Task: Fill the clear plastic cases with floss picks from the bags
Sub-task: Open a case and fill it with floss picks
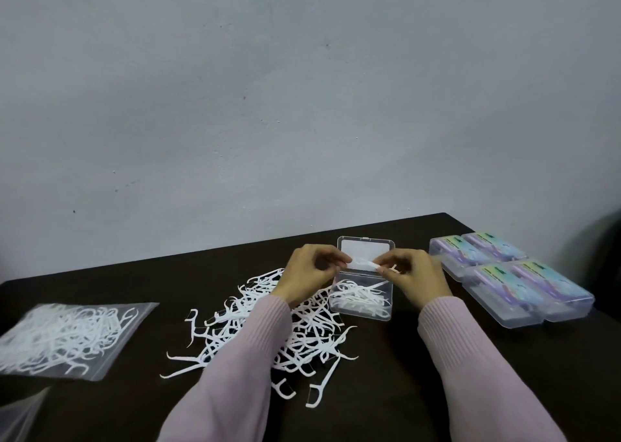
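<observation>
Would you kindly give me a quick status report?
Both hands, left and right, grip floss picks over open case. Case partly filled. Loose pile alongside; nothing blocking.

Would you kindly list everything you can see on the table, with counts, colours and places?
Open case: one, clear, table centre, lid up, partly filled with white floss picks.
Loose floss picks: a pile too tangled to count, white, near-left of the open case.
Bag of picks: one, clear with white picks, far left.
Second bag: one, clear, bottom-left corner, mostly cut off.
Closed cases: four, clear with purple-blue labels, grouped at right.
Table: one, dark brown.
Wall: pale grey, behind.
Left hand and right hand: pink sleeves, fingers holding white picks above the open case.
</observation>
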